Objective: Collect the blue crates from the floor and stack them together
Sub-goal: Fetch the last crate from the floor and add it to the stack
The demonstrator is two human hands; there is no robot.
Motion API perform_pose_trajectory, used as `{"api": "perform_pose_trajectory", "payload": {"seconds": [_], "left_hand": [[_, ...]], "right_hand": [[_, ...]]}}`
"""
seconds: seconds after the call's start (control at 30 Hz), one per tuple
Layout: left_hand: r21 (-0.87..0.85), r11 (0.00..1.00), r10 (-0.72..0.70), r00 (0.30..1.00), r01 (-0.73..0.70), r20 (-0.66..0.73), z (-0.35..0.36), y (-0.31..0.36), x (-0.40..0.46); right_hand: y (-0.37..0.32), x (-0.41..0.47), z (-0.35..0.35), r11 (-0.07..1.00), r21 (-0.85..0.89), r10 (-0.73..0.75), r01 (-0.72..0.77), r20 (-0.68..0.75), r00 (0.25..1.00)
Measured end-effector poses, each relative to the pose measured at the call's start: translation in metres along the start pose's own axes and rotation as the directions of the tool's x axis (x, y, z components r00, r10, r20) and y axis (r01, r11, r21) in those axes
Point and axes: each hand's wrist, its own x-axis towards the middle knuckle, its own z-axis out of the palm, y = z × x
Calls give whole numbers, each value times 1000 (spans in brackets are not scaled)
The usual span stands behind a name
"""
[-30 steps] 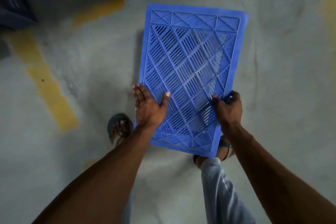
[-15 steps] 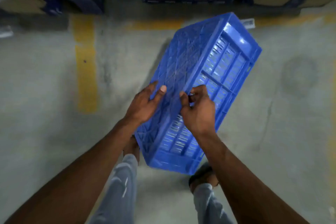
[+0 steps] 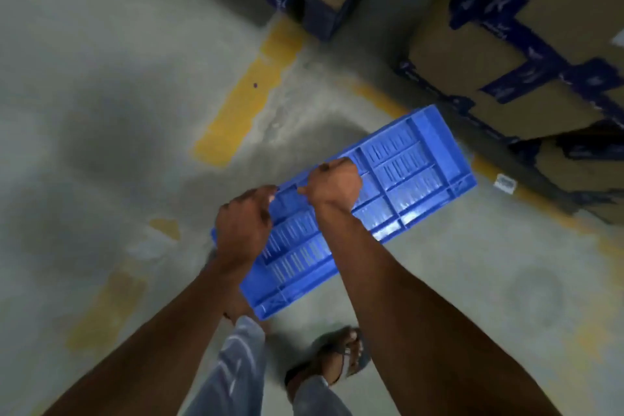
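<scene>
Grey concrete floor [image 3: 101, 94] marked with worn yellow painted lines [image 3: 250, 91] fills the frame, with stacked cardboard boxes [image 3: 499, 54] sealed in dark blue tape lining its far right edge. Above the floor, a person carries a blue crate [image 3: 398, 186], a long slotted plastic one turned on its side and tilted, its ribbed side wall facing the camera and its far end reaching toward the boxes. Both bare forearms stretch forward from the bottom of the frame. The left hand [image 3: 244, 223] is curled over the crate's upper edge near its closer end, while the right hand [image 3: 332, 184] grips the same edge just beside it, fingers wrapped tightly over the rim. Below the crate, a pale grey trouser leg [image 3: 236, 358] and a foot in a dark sandal [image 3: 341, 355] show against the floor. A small white label [image 3: 505, 183] lies on the yellow line near the boxes.
</scene>
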Motion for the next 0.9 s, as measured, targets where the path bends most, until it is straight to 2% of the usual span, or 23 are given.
{"api": "perform_pose_trajectory", "payload": {"seconds": [0.13, 0.2, 0.27, 0.33, 0.43, 0.5, 0.57, 0.67, 0.77, 0.83, 0.9], "left_hand": [[28, 999, 30, 998, -29, -50, -15, -26, 28], [18, 1000, -8, 999, 9, -40, -27, -31, 45], [-4, 999, -51, 998, 51, -25, -35, -38, 62], [-22, 998, -64, 998, 64, -3, -43, -43, 79], [-28, 991, -129, 990, 131, 48, -49, -58, 110], [-17, 988, -155, 987, 155, 41, -51, -67, 125], [74, 993, -98, 995, 97, 17, -55, -74, 134], [100, 993, -68, 998, 67, 11, -65, -76, 133], [73, 993, -91, 993, 97, -78, -64, -73, 127], [75, 984, -151, 979, 162, -134, -56, -71, 120], [142, 958, -208, 943, 250, -258, -46, -76, 123]], "right_hand": [[-20, -8, 23, 980, -131, -135, 150, 119, 984], [-30, -16, 25, 894, -317, -281, 317, 157, 947], [-33, -18, 26, 733, -432, -451, 526, 270, 851], [-36, -10, 26, 595, -400, -557, 697, 421, 716], [-45, 6, 22, 383, -394, -521, 835, 654, 548], [-55, 5, 19, 244, -383, -367, 891, 814, 450], [-70, 10, 20, 170, -353, -233, 920, 893, 386], [-102, 21, 34, 68, -317, -176, 946, 929, 325], [-133, 33, 62, -120, -305, -227, 945, 935, 273], [-147, 39, 82, -148, -310, -355, 939, 903, 243], [-156, 41, 100, -145, -285, -461, 948, 867, 190]]}}
